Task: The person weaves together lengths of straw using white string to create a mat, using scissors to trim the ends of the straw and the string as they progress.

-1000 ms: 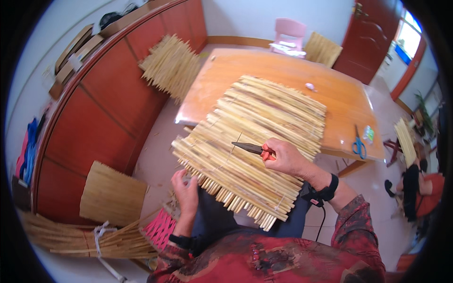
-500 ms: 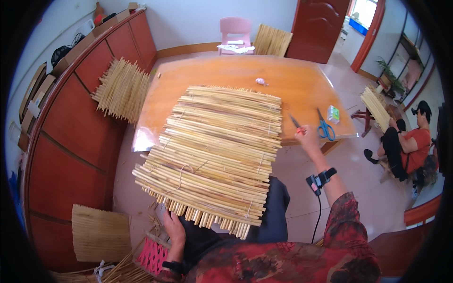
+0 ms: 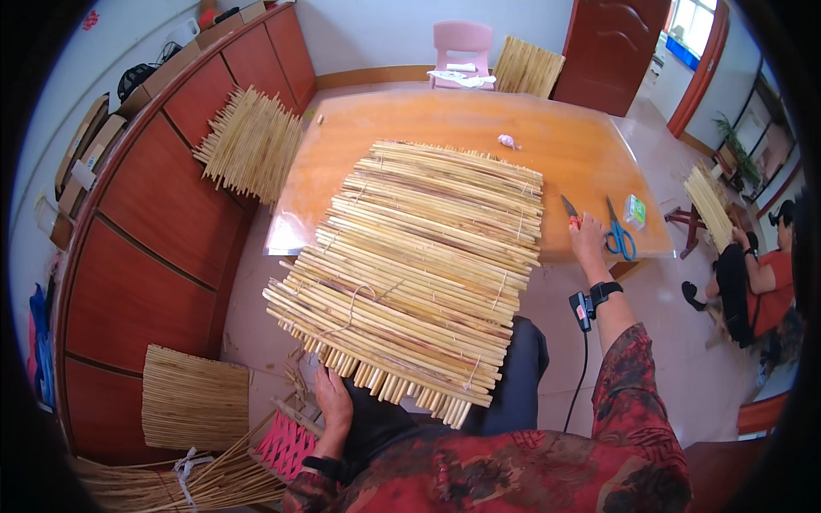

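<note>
A large mat of straw-coloured stalks [image 3: 432, 248], tied with thin cord, lies sloping from the wooden table [image 3: 428, 115] down over my lap. A loose loop of cord [image 3: 351, 312] rests on its near left part. My left hand [image 3: 332, 400] is closed at the mat's near edge, some fingers hidden by the stalk ends. Beyond the mat's right side, my right hand [image 3: 588, 239] grips a small knife [image 3: 570, 210] by its red handle, blade pointing away over the table. Blue-handled scissors [image 3: 619, 235] lie just right of that hand, beside a small green-and-white box [image 3: 634, 211].
A stalk mat [image 3: 248, 145] leans on red cabinets [image 3: 171, 235]; another [image 3: 195, 398] stands lower left near a tied stalk bundle [image 3: 197, 483]. Behind the table stand a pink chair [image 3: 463, 43] and a third mat [image 3: 528, 67]. A seated person [image 3: 765, 278] works at right.
The whole view has shifted, with things appearing farther right. My right hand, still gripping the knife, has moved slightly farther over the table. My left hand stays at the mat's near edge.
</note>
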A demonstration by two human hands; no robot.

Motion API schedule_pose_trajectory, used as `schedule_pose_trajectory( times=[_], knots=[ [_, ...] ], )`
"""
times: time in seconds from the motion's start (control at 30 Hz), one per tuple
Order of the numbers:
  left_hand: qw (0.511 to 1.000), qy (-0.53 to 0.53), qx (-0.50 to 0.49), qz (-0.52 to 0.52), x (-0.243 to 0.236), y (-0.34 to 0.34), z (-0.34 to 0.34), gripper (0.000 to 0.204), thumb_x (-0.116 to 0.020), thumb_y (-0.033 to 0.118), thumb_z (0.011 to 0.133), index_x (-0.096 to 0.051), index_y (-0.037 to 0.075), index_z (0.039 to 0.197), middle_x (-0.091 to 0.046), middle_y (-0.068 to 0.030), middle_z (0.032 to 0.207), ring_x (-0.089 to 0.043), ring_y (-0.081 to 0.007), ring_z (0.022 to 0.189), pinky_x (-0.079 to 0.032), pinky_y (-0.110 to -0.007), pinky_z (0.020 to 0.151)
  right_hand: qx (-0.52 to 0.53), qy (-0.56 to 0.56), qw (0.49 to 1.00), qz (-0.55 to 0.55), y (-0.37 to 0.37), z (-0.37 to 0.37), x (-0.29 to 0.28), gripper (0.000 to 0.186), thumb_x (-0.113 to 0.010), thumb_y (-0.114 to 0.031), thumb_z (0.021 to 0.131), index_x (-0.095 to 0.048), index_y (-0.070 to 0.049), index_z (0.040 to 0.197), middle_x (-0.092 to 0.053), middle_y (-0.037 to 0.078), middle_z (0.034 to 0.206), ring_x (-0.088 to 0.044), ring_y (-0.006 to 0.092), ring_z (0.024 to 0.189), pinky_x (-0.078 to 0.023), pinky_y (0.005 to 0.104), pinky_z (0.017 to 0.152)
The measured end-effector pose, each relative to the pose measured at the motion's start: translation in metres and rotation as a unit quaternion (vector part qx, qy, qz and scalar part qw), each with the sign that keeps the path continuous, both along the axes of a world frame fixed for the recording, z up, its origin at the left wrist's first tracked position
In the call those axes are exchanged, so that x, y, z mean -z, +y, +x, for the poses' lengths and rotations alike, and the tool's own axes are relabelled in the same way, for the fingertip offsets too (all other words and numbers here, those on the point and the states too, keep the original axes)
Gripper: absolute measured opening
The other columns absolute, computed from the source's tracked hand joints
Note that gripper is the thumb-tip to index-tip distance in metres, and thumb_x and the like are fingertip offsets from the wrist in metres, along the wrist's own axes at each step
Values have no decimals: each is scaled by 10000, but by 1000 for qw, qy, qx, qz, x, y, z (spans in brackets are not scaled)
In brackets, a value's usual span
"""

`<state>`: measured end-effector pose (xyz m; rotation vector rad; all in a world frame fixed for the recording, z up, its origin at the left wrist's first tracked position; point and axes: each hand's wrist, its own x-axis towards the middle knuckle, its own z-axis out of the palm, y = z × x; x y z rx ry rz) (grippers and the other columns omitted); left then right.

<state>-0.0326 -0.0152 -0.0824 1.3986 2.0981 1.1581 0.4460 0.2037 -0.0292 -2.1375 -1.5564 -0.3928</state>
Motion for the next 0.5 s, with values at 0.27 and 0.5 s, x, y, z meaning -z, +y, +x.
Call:
schedule_pose_trajectory(
  times=[0.27, 0.5],
  knots=[
    [985, -149, -67, 56, 11, -3, -11, 273, -477, 73, 838, -486, -47, 1083, -526, -143, 1019, -491, -227, 984, -387, -330, 865, -360, 99, 928, 15, -136, -117, -21, 132, -529, -63, 783, -567, 4, 891, -556, 125, 901, -543, 266, 835, -463, 344, 736],
    [984, 55, 39, 166, -49, 9, -22, 261, -488, -1, 810, -484, -50, 1067, -446, -178, 1108, -433, -294, 1041, -349, -368, 911, -514, 136, 828, -180, -197, -177, -42, 234, -567, -106, 772, -525, -23, 987, -520, 136, 858, -543, 287, 799, -462, 366, 686]
  ],
)
